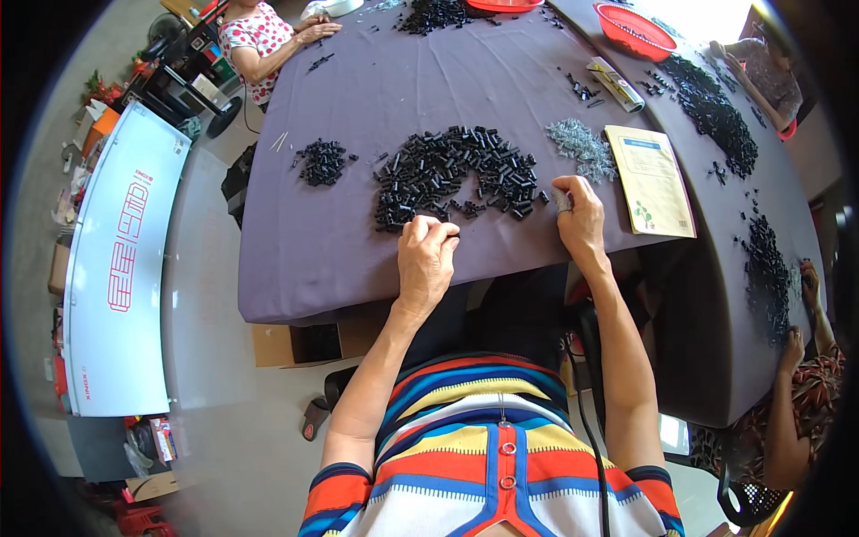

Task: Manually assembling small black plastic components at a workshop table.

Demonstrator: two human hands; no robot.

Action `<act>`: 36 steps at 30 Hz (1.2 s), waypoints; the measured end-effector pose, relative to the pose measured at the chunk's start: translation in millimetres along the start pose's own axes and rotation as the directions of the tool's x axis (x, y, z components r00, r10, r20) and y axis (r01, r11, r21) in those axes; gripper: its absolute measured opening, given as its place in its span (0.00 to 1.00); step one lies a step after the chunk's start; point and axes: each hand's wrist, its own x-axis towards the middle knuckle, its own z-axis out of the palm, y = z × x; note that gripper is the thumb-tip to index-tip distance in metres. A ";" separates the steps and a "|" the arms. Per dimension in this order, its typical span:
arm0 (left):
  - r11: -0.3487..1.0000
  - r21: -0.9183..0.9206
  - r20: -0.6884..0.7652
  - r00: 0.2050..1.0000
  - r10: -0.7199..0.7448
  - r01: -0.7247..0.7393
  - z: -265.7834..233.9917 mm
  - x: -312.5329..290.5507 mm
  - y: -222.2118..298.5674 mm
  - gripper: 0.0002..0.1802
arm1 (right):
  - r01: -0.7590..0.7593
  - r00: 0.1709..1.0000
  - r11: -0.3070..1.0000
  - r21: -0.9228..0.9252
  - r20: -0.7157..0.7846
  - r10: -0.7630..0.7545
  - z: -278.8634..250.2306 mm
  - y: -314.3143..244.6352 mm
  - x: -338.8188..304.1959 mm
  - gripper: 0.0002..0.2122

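My left hand (425, 259) is at the near edge of a big pile of small black cylindrical parts (429, 166). Its fingertips are pinched on what looks like one small black part, mostly hidden by the fingers. My right hand (583, 219) rests farther right on the cloth, fingers curled round a few small clear-grey pieces (563, 200). Beyond it lies a loose heap of the same clear-grey pieces (583, 150). A smaller pile of black parts (322, 163) sits to the left of the big one.
A purple-grey cloth (304, 251) covers the table. A yellow packet (650, 183) lies right of my right hand, a roll-shaped package (616, 85) beyond it. Red baskets (635, 34) stand at the back. Other people sit left and right. A cardboard box (277, 347) is under the table.
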 end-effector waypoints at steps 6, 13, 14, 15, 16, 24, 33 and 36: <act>0.656 -0.645 0.119 0.899 -0.422 0.393 -17.0 -7.9 7.6 0.03 | 0.192 0.979 0.955 0.225 -0.111 -0.171 -8.5 -64.9 1.3 0.09; 0.009 -0.910 0.357 0.795 -0.491 0.414 -26.4 -14.3 6.1 0.10 | 0.042 0.946 0.862 0.504 0.258 -0.197 4.3 -124.4 -23.9 0.12; -0.065 -0.911 0.385 0.781 -0.492 0.408 -26.7 -15.8 6.0 0.10 | 0.002 0.935 0.861 0.508 0.303 -0.182 7.2 -128.9 -27.9 0.13; -0.067 -0.913 0.380 0.780 -0.497 0.402 -27.0 -16.6 5.5 0.10 | 0.032 0.925 0.867 0.497 0.314 -0.214 10.5 -130.0 -29.9 0.16; -0.088 -0.905 0.401 0.768 -0.499 0.415 -26.9 -17.4 4.7 0.09 | 0.035 0.922 0.866 0.498 0.318 -0.220 14.0 -129.8 -32.3 0.16; -0.114 -0.892 0.421 0.712 -0.562 0.437 -15.4 -21.5 13.4 0.06 | -0.029 0.944 0.897 0.441 0.307 -0.121 29.2 -123.1 -46.6 0.16; -0.066 -0.878 0.428 0.713 -0.555 0.475 -12.6 -24.1 9.0 0.06 | -0.043 0.941 0.907 0.419 0.323 -0.104 33.8 -116.3 -46.9 0.15; -0.057 -0.865 0.442 0.706 -0.553 0.498 -11.1 -23.2 7.8 0.05 | 0.007 0.941 0.922 0.387 0.310 -0.137 33.2 -116.8 -46.1 0.15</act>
